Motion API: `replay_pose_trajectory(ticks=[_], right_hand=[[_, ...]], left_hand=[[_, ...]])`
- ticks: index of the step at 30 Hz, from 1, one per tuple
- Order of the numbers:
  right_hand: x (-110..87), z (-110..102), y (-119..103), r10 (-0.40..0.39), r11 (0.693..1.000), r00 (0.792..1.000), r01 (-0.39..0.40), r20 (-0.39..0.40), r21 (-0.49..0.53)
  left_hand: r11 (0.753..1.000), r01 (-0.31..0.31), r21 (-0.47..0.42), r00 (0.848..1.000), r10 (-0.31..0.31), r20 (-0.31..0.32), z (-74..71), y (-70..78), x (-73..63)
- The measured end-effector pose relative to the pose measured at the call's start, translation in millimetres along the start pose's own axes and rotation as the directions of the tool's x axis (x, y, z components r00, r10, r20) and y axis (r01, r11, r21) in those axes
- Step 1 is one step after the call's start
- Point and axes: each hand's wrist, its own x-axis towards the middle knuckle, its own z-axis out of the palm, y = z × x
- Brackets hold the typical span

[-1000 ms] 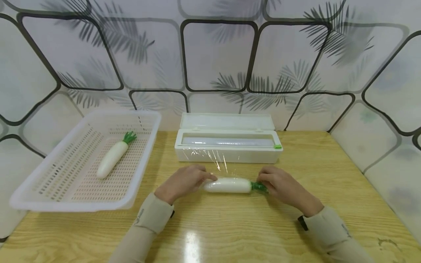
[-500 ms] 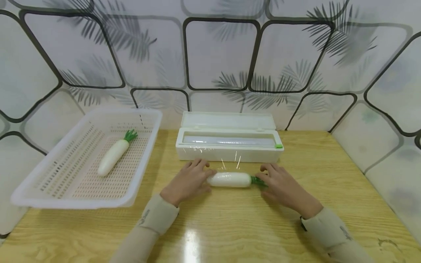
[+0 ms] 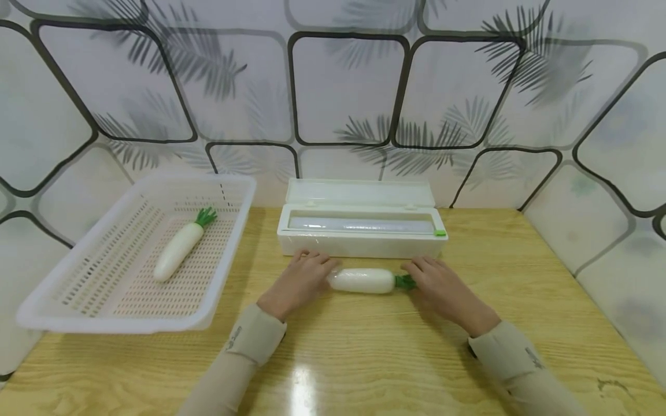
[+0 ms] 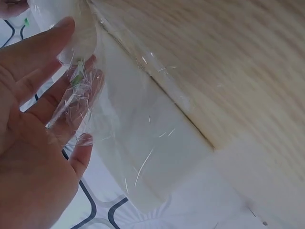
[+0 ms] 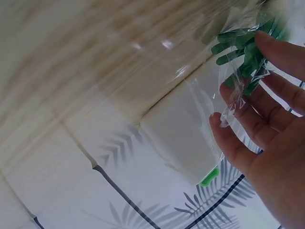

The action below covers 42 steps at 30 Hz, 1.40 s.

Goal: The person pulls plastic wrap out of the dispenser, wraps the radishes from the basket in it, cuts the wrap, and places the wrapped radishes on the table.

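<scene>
Up at twelve o'clock, patterned wall covering [image 3: 346,89], all black outlines and grey fronds; below, the wood-grain surface [image 3: 395,358], offering plenty of flat room for the work.

Over at nine o'clock, a white slotted basket [image 3: 114,325], probably parked there for easy reach, yet clear of the working area.

Straight up at twelve from the action, a long white cling-film dispenser [image 3: 359,247], lid [image 3: 359,192] tipped back, roll [image 3: 364,224] in its trough, most likely squared up this way for a straight pull of cling film [image 4: 76,102] toward six o'clock.

And in the thick of it, just short of the dispenser, the film-covered daikon [image 3: 364,281]! Lying crosswise, tip to nine, greenery to three, presumably parallel to the roll for even cover along its length. Back in the basket, a second daikon [image 3: 179,252], unheld, pointing its top toward one o'clock.

Now to the hands. Left hand [image 3: 302,283] at the nine o'clock end: half-closed, thumb on the covered tip, fingers loosely curved, gripping bunched film. Right hand [image 3: 442,292] at three: half-closed too, thumb over green leaves [image 5: 245,52], fingers behind, loose film caught between. One per end, seemingly for level control; exact pressure impossible to tell.

Smallest of all, at the dispenser's three o'clock end, a green slider [image 3: 439,233], untouched.
</scene>
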Motion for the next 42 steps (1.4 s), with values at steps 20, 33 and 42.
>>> replay_pose_trajectory(ticks=[20, 33, 42], right_hand=[[15.7, 12, 4, 0.085, 0.994, 0.995, -0.082, 0.042, -0.074], [23.4, 10, 4, 0.088, 0.983, 0.996, -0.087, 0.0, -0.163], [15.2, 6, 12, 0.095, 0.995, 0.994, -0.094, -0.045, 0.016]], left_hand=[[0.998, 0.057, -0.004, 0.998, -0.057, -0.006, 5.1, -14.4, 10.3], [0.995, 0.034, 0.094, 0.999, -0.029, -0.044, 7.1, -11.9, 11.8], [0.996, 0.019, 0.088, 1.0, -0.018, -0.007, 3.3, -6.9, 11.1]])
